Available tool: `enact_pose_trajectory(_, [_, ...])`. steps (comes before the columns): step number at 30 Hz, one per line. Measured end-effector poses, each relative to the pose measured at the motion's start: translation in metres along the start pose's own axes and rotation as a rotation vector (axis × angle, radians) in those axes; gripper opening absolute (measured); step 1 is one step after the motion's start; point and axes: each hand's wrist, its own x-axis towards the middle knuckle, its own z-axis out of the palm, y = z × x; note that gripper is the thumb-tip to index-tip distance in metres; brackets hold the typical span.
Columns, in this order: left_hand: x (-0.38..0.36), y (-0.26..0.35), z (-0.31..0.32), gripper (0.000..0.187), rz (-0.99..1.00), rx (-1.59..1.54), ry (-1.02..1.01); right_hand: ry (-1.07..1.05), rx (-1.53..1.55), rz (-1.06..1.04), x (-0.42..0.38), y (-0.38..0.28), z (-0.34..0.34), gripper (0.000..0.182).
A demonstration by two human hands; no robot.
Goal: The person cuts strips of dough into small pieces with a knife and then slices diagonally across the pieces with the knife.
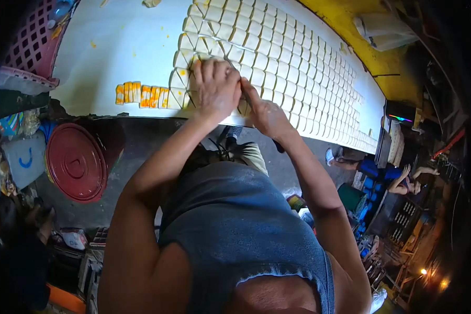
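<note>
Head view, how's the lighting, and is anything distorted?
Head view: the white table is brightly lit, the surroundings dimmer, corners nearly black; head view: the table's edge bows, as through a wide-angle lens; head view: a lamp glows at lower right.

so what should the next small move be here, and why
Probably one more diagonal cut in the dough beside the left hand, with what looks like a knife in the right hand. Pieces at the left end show diagonal cuts, those farther right look squarish, and the left hand rests on the dough close to the right.
</note>
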Motion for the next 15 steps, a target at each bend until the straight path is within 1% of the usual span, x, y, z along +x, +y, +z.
enact_pose_trajectory(1, [-0.007, 0.009, 0.001, 0.03, -0.002, 0.017, -0.075, -0.008, 0.004, 0.045, 0.006, 0.001, 0.005, 0.089])
enact_pose_trajectory(4, [-0.014, 0.013, 0.004, 0.031, -0.02, 0.029, -0.102, 0.025, -0.012, 0.013, -0.001, 0.005, 0.007, 0.09])
enact_pose_trajectory(6, [-0.014, 0.013, 0.008, 0.033, -0.032, 0.061, -0.116, 0.013, -0.002, 0.016, -0.027, 0.01, 0.008, 0.092])
enact_pose_trajectory(8, [-0.012, 0.014, 0.009, 0.031, -0.051, 0.067, -0.097, -0.073, -0.034, 0.05, -0.059, 0.017, 0.009, 0.092])
enact_pose_trajectory(9, [-0.012, 0.016, 0.009, 0.03, -0.059, 0.063, -0.092, -0.02, -0.007, 0.017, -0.065, 0.02, 0.014, 0.091])
enact_pose_trajectory(12, [-0.025, 0.028, 0.008, 0.028, -0.065, 0.039, -0.081, 0.024, 0.038, -0.02, -0.061, 0.029, 0.027, 0.09])
enact_pose_trajectory(13, [-0.033, 0.036, 0.007, 0.029, -0.012, 0.02, -0.066, 0.052, -0.014, -0.045, -0.055, 0.028, 0.033, 0.091])
enact_pose_trajectory(14, [-0.041, 0.043, 0.006, 0.03, 0.04, 0.003, -0.054, 0.048, 0.007, -0.044, -0.051, 0.027, 0.037, 0.091])
enact_pose_trajectory(15, [-0.048, 0.051, 0.008, 0.031, 0.001, 0.019, -0.09, 0.075, 0.034, -0.05, -0.049, 0.027, 0.039, 0.092])
